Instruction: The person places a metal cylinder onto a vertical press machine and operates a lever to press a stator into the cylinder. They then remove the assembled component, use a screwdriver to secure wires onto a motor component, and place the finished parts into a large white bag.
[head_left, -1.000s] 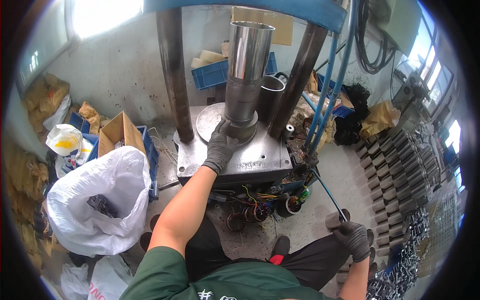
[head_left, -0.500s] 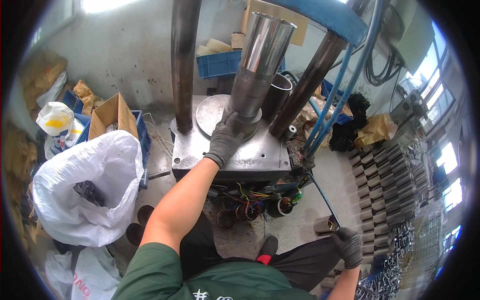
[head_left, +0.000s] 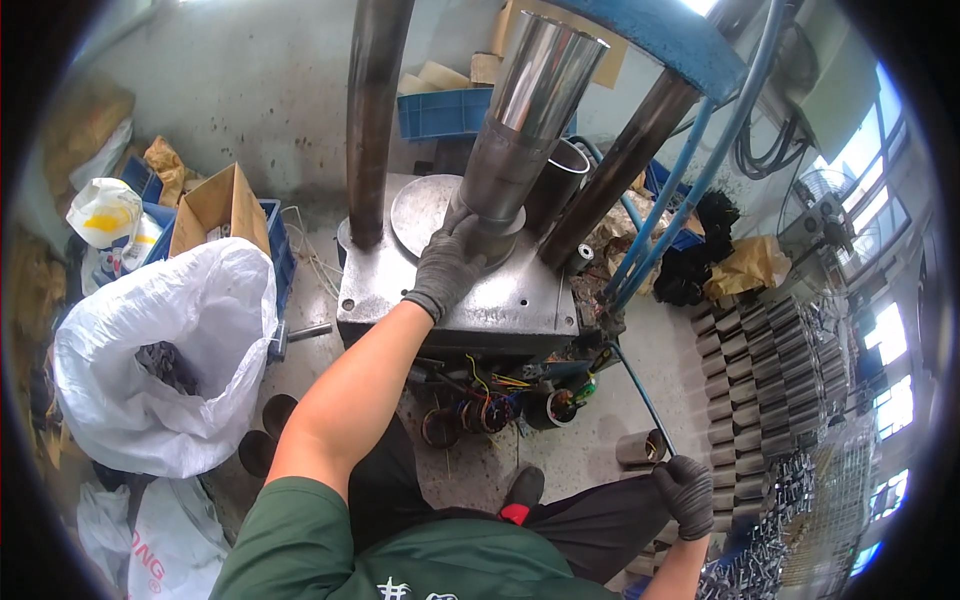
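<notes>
A tall shiny metal tube (head_left: pixel 545 80) stands in a dull grey metal sleeve (head_left: pixel 505 172), on a round base on the press table (head_left: pixel 385 295). My left hand (head_left: pixel 446 265), in a dark grey glove, is closed round the near left side of the sleeve's lower end; some of its fingertips are hidden. To the right and lower down, my gloved right hand (head_left: pixel 686 497) is wrapped round the end of a long thin lever (head_left: pixel 642 395) that runs up to the press. Behind the sleeve, a darker open tube (head_left: pixel 560 180) leans close to the right column.
Two thick steel columns (head_left: pixel 378 130) flank the tube, under a blue crossbeam (head_left: pixel 660 40). Blue hoses (head_left: pixel 690 205) run down at right. A white sack (head_left: pixel 200 400) stands at left, beside a cardboard box (head_left: pixel 215 212). Stacked metal sleeves (head_left: pixel 735 380) fill the right side; wired parts (head_left: pixel 490 412) lie below the table.
The whole view has shifted slightly. Both hands keep their places, the left on the sleeve and the right on the lever; no clear movement of the tube shows.
</notes>
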